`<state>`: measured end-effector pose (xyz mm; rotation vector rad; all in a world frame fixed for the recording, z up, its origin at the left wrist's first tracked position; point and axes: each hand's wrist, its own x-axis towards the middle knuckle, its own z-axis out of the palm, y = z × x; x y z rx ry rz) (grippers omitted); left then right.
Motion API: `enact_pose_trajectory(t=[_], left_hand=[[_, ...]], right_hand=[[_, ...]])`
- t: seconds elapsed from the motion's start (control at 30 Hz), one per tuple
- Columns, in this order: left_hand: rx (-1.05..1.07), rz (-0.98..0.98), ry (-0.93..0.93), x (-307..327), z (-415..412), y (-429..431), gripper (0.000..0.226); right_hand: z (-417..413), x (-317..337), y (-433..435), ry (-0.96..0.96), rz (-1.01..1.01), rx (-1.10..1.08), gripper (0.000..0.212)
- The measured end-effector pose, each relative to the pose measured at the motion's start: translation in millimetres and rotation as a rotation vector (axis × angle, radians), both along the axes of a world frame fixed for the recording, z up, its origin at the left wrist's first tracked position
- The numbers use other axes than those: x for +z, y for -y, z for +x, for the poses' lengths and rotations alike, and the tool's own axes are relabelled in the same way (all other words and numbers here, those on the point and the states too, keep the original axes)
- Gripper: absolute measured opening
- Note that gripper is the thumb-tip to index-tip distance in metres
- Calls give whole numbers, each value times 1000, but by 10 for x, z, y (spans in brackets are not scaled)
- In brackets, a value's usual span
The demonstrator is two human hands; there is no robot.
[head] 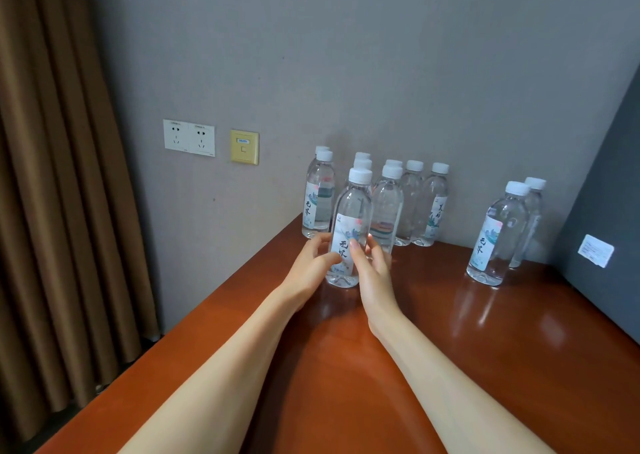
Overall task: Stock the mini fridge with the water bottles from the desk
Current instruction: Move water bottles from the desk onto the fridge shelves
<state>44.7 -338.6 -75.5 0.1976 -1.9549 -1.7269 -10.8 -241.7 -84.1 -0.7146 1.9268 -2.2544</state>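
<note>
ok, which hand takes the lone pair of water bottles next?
Right. The right hand holds the right side of the front water bottle, and the pair stands further right on the desk. The left hand would have to cross over.

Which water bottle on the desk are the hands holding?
The front bottle of the left group, nearest the camera: left hand and right hand hold it.

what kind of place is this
Probably a hotel room: identical water bottles lined up on a glossy wooden desk, a heavy brown curtain, and wall sockets near desk height.
</note>
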Motion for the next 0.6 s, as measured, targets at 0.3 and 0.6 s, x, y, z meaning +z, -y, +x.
enact_pose_trajectory(t=[0.3, 0.6], left_hand=[[-101, -82, 11, -4, 24, -27, 46], [-35, -48, 4, 21, 38, -129, 28]], right_hand=[[4, 29, -57, 51, -42, 61, 30], [-3, 35, -80, 81, -72, -20, 41]])
